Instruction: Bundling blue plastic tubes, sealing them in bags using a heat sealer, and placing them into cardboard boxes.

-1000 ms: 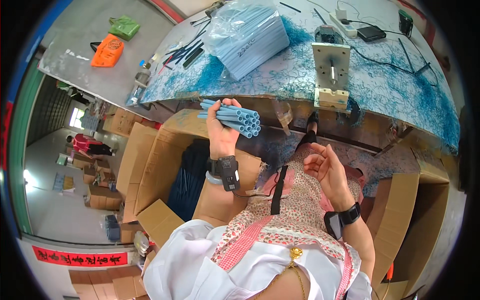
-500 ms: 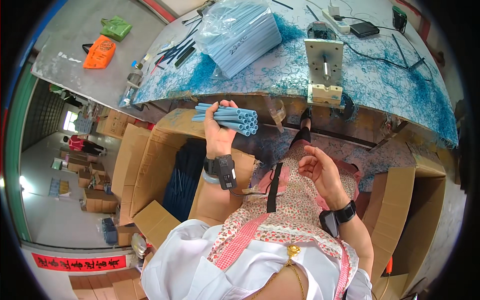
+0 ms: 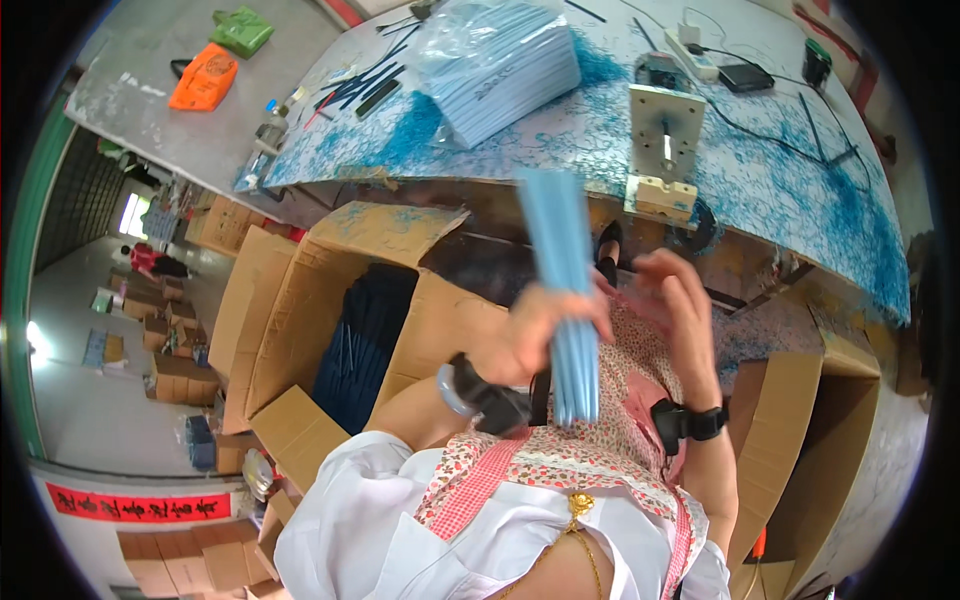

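Note:
A bundle of light blue plastic tubes (image 3: 557, 230) stands nearly upright over my lap, blurred by motion. My left hand (image 3: 545, 325) is wrapped round it at mid-length. Just to the right of the bundle is my right hand (image 3: 680, 305), its fingers bent and apart, with nothing visible in it. Its fingertips are smeared. On the table behind lies a large stack of similar tubes (image 3: 520, 80) in a clear plastic bag. A small machine with an upright metal plate (image 3: 665, 125) and a spindle stands at the table's near edge.
An open cardboard box (image 3: 290, 330) on the left holds dark blue tubes (image 3: 365, 345). Another open box (image 3: 785, 440) stands on the right. Blue shavings cover much of the table (image 3: 480, 170). Orange (image 3: 205, 78) and green bags (image 3: 242, 32) lie far left. A person (image 3: 153, 262) is in the distance.
My left hand has swung the tube bundle right and toward me, turning it from lying flat to nearly upright. My right hand has risen slightly and moved right.

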`<state>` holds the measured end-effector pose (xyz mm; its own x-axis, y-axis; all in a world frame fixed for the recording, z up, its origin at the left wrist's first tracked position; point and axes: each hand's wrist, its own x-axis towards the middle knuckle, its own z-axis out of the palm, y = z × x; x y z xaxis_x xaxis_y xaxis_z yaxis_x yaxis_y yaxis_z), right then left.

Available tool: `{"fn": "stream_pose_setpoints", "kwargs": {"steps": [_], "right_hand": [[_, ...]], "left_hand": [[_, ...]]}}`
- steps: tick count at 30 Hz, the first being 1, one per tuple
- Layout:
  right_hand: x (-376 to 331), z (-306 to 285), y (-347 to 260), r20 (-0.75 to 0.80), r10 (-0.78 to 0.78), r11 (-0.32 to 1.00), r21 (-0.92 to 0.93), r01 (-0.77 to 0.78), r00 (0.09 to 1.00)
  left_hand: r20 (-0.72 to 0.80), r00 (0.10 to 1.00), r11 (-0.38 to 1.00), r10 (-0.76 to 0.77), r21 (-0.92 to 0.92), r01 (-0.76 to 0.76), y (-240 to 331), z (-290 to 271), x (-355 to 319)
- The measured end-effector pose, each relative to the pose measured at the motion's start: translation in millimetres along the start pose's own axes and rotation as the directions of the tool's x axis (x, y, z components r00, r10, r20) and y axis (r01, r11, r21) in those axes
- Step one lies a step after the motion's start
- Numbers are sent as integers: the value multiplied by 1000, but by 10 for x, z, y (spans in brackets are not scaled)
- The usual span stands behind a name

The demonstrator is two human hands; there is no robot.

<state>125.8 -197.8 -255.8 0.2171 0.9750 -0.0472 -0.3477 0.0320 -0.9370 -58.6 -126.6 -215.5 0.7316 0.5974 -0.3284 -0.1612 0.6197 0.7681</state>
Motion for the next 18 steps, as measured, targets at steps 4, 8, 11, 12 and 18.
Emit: {"fn": "stream_pose_setpoints", "kwargs": {"steps": [4,8,11,12,18], "right_hand": [[123,-75,-367,104,-381,844,-367,391,919],[5,-291,-437,278,-327,766,-482,426,903],[-14,-290,-369,261,-343,764,-482,429,902],[-15,-278,-359,195,-412,778,-434,455,890],[-377,-623,-479,63,-216,844,-491,219,974]], "left_hand": [[204,962,984,-179,47,173,-380,138,-13],[301,848,886,-436,-21,463,-388,226,91],[316,904,954,-288,8,301,-473,143,78],[270,870,911,-412,123,393,-413,209,133],[410,696,807,-590,263,529,-582,356,165]]}}
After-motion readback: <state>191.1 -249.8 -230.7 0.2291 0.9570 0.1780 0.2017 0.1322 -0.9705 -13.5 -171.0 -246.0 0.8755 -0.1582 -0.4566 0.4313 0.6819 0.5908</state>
